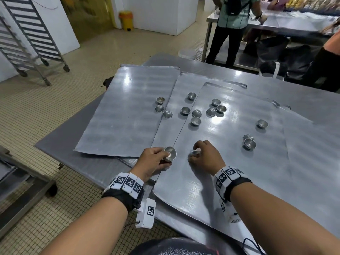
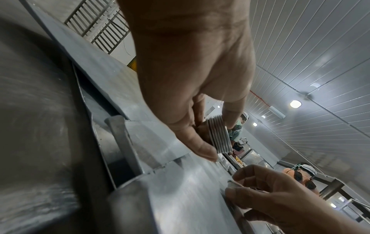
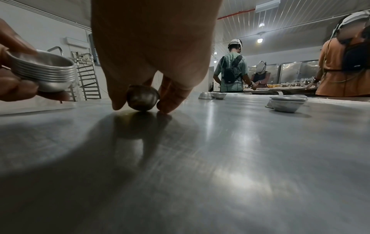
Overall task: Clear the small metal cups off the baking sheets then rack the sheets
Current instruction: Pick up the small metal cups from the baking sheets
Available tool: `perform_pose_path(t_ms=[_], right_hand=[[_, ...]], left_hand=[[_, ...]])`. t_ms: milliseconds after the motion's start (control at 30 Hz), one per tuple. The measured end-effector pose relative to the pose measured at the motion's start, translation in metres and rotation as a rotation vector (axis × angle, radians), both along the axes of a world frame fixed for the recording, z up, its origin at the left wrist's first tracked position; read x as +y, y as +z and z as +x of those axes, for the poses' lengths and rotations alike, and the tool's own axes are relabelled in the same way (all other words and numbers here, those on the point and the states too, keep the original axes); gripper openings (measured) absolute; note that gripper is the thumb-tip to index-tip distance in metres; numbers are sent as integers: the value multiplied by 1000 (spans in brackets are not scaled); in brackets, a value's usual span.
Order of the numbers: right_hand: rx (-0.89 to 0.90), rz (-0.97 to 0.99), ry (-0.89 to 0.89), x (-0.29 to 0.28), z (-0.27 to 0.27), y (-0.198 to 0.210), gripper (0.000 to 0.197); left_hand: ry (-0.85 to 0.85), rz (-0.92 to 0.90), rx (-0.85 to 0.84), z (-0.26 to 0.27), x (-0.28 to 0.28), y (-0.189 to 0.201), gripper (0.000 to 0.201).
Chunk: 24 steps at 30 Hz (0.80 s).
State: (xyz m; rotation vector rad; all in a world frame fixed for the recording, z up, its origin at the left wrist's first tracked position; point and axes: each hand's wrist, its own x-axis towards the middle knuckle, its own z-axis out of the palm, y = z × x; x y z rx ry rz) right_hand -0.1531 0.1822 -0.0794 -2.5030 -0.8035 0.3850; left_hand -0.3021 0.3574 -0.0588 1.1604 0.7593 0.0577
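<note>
A grey stainless-steel worktop (image 1: 276, 83) stands on a floor of small beige square tiles (image 1: 55, 111), in a room with white panel walls and a ribbed white ceiling with round lamps. Three flat, dull-silver baking sheets lie on it, overlapping at their long edges: a left sheet (image 1: 125, 111), a narrow visible strip of a middle sheet (image 1: 171, 129) and a near right sheet (image 1: 230, 162). Fourteen small round metal cups lie loose across the sheets: three on the left sheet (image 1: 159, 108), two on the middle strip (image 1: 185, 110), and nine on the right sheet, among them a touching pair (image 1: 249, 143) near its right edge. Some sit mouth up, others are turned over. The left hand (image 1: 153, 161) curls its fingers and thumb round a nested stack of silver cups (image 1: 170, 154), about seven rims showing from the wrist view, held just above the near end of the middle strip. The right hand (image 1: 205, 157) is arched over the right sheet, thumb and fingertips pinching one tilted metal cup (image 3: 142, 97) that touches the sheet. Two tall grey wheeled tray racks (image 1: 35, 43) stand on the far left. A yellow bin (image 1: 126, 20) sits by the far wall. Three other people work at another steel table (image 1: 276, 21) behind.
</note>
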Motion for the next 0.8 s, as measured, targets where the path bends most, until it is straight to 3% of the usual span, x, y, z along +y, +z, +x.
perform_pose_path(t_ms=[467,567,633,800], right_hand=[[29,-68,14,-15,-2,2,58],[20,-96,12,-16,-1,1,36],[-4,-51,14,-14,-2,4,22],[-7,247,33,4,-21,24,52]], left_hand=[[-50,9,-16,0,-5,-5,23],[-48,8,-23,1,-6,-6,24],[-42,5,-26,2,-6,-6,25],[-1,-44,-36,5,-5,-4,20]])
